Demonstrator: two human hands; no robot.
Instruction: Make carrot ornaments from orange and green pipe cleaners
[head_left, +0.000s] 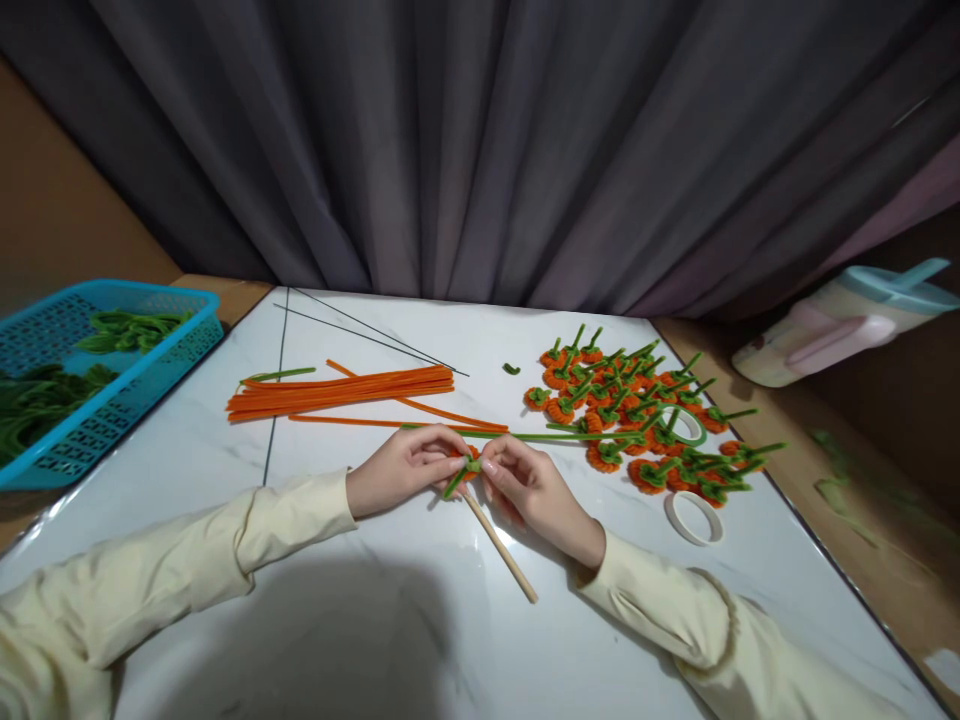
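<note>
My left hand (405,466) and my right hand (529,485) meet at the middle of the white table (360,620). Both pinch a small orange and green pipe-cleaner flower (467,468) between their fingertips. A thin wooden stick (501,548) runs from under the flower toward me. A long green pipe cleaner (555,436) lies just beyond my fingers. Cream sleeves cover both forearms.
A bundle of orange pipe cleaners (345,392) lies behind my left hand, with thin dark wires (360,330) further back. A heap of finished orange flowers (637,415) and a white tape ring (694,517) sit right. A blue basket (112,380) of green pieces stands left, a pink jug (840,325) right.
</note>
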